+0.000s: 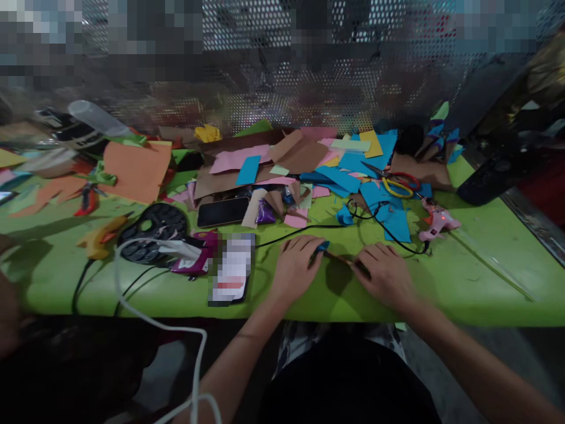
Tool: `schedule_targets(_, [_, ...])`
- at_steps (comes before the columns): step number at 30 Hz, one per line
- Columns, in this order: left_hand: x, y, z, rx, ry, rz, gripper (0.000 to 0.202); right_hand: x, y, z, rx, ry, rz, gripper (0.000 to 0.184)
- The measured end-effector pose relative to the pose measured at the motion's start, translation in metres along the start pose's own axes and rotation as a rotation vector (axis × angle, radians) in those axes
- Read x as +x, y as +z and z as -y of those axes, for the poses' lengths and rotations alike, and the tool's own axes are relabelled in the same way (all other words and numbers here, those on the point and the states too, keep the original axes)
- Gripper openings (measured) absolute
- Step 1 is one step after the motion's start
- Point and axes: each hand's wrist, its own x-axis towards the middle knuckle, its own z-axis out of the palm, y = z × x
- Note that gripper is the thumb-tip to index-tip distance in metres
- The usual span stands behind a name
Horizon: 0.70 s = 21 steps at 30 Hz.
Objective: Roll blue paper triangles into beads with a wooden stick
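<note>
A thin brown stick (338, 257) spans the gap between my two hands, just above the table's front part. My left hand (298, 265) is closed round its left end, where a bit of blue paper (323, 245) shows by the fingers. At the other end, my right hand (385, 272) pinches the stick between thumb and fingers. Just beyond my hands lies a small crumpled blue piece (344, 215) beside a black cable. How the blue paper joins the stick is hidden by my fingers.
A pink glue gun (441, 222) with a red light lies to the right, near yellow-and-red scissors (401, 184). Phones (223, 212), a yellow glue gun (102, 235), a black round palette (154, 227) and cables are left. Coloured paper scraps (304, 154) line the back by a perforated metal panel.
</note>
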Motion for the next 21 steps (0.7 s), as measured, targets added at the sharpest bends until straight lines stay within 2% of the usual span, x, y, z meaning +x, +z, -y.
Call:
schedule_targets(4, [0.006, 0.001, 0.006, -0.131, -0.061, -0.062, 0.032, -0.001, -0.001, -0.006, -0.050, 0.040, -0.030, 0.015])
schedule_targets(6, [0.011, -0.003, 0.009, -0.256, -0.127, -0.139, 0.032, -0.003, 0.000, -0.008, -0.061, 0.049, -0.050, 0.016])
schedule_targets(9, [0.022, -0.012, 0.009, -0.546, -0.228, -0.265, 0.031, -0.004, 0.000, -0.011, -0.044, 0.067, -0.052, 0.016])
schedule_targets(11, [0.031, -0.017, 0.005, -0.820, -0.300, -0.296, 0.029, -0.002, -0.004, -0.012, 0.056, 0.079, -0.074, 0.011])
schedule_targets(15, [0.050, -0.016, -0.009, -1.290, -0.446, -0.218, 0.035, 0.019, -0.024, -0.016, 0.386, 0.118, -0.194, 0.019])
schedule_targets(18, [0.063, -0.011, -0.019, -1.417, -0.458, -0.129, 0.045, 0.047, -0.041, -0.018, 0.526, 0.085, -0.255, 0.017])
schedule_targets(21, [0.077, -0.005, -0.024, -1.421, -0.432, -0.058, 0.052, 0.078, -0.046, -0.022, 0.564, 0.069, -0.248, 0.018])
